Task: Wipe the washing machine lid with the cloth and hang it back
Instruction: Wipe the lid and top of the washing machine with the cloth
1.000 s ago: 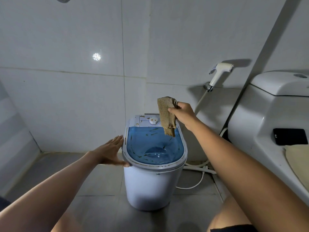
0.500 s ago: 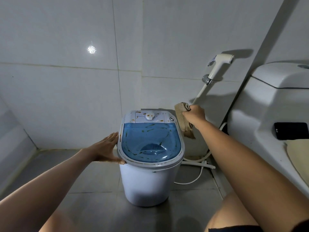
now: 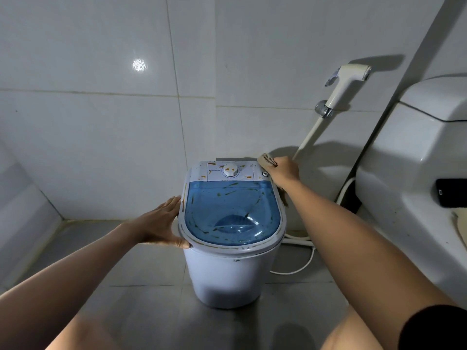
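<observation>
Two hands: left hand (image 3: 156,224) flat against washing machine lid (image 3: 231,210), right hand (image 3: 284,171) fingers gripping cloth (image 3: 266,159); panel writing unreadable.

Two bare forearms in shot, no sleeves down to the wrists, no watch or rings to see. Left hand (image 3: 158,227): bare, no glove. Right hand (image 3: 284,170): bare too. Right arm, btm-right corner: edge of a dark, black-looking sleeve (image 3: 434,329) round the upper arm, short cut, plain, no print to make out. Bare knees at the btm edge, L & R. Rest of the clothing out of frame.
</observation>
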